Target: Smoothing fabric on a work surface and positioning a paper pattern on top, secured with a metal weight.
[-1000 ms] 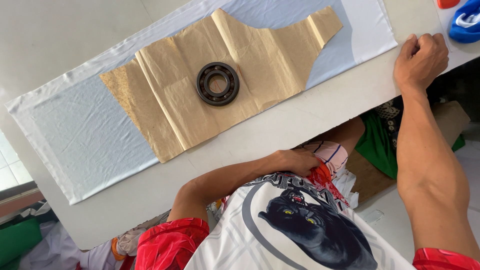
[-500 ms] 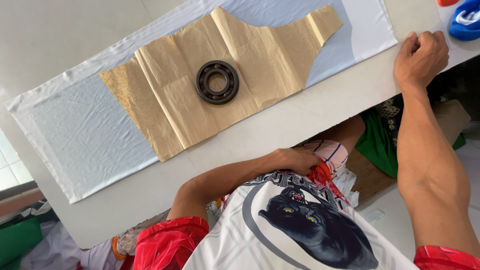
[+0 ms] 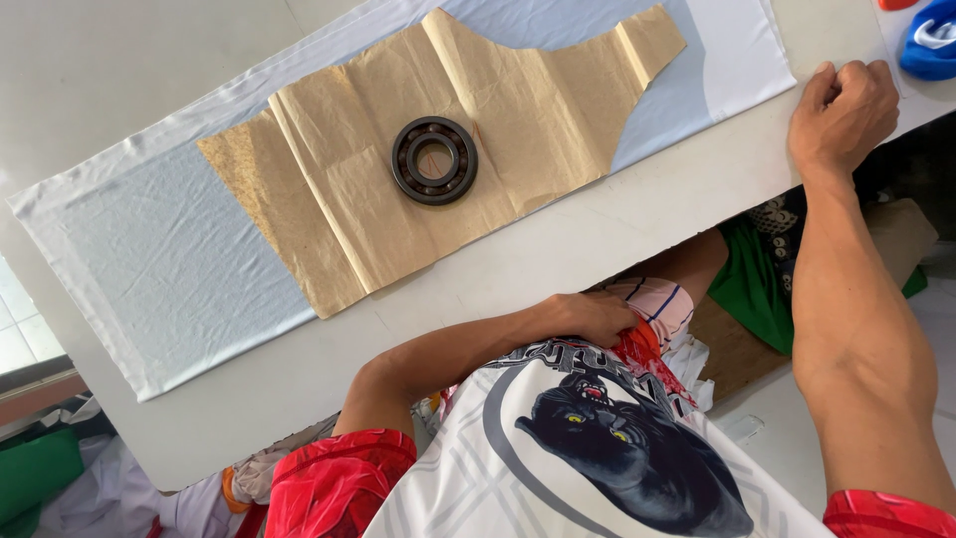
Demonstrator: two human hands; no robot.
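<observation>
Seen from above at a white work table [image 3: 617,234]: right hand [image 3: 844,105] curled into a loose fist at the table's near edge, far right, knuckles resting on the surface, fingers closed on nothing visible. Left hand [image 3: 588,317] down below the table edge, pressed against the shirt at the waist, palm hidden, grip impossible to tell. Both hands well apart, neither touching the work.

Centre of the table: a dark metal ball bearing [image 3: 434,159], lying flat, ring of balls visible between its two races. Beneath it, a creased sheet of brown paper [image 3: 329,199], cut to an irregular outline, spread over a long strip of pale blue-white cloth [image 3: 149,269] running from near left to far right.

At the far right corner, just beyond the right hand, a blue plastic object [image 3: 931,40], partly cut off by the frame. Under the table, green fabric [image 3: 747,284] and a piece of brown cardboard [image 3: 742,349].
</observation>
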